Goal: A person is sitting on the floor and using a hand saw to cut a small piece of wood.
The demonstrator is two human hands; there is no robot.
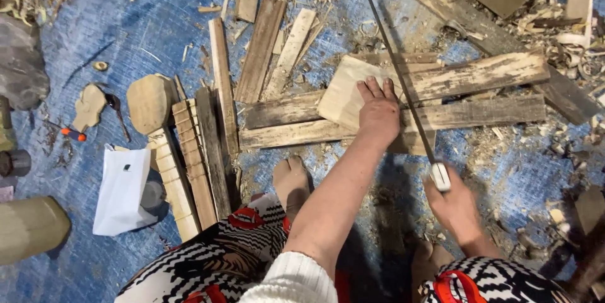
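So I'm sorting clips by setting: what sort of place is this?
Probably an informal floor-level woodworking spot: a blue tarp strewn with planks and wood shavings, the right hand working a handsaw.

Lying flat on the blue floor covering (126, 13) at lower left: a white, roughly rectangular plastic packet (123, 191), bearing a small dark label (126, 167) near its top edge, sitting just left of the notched wooden slats (183, 170).
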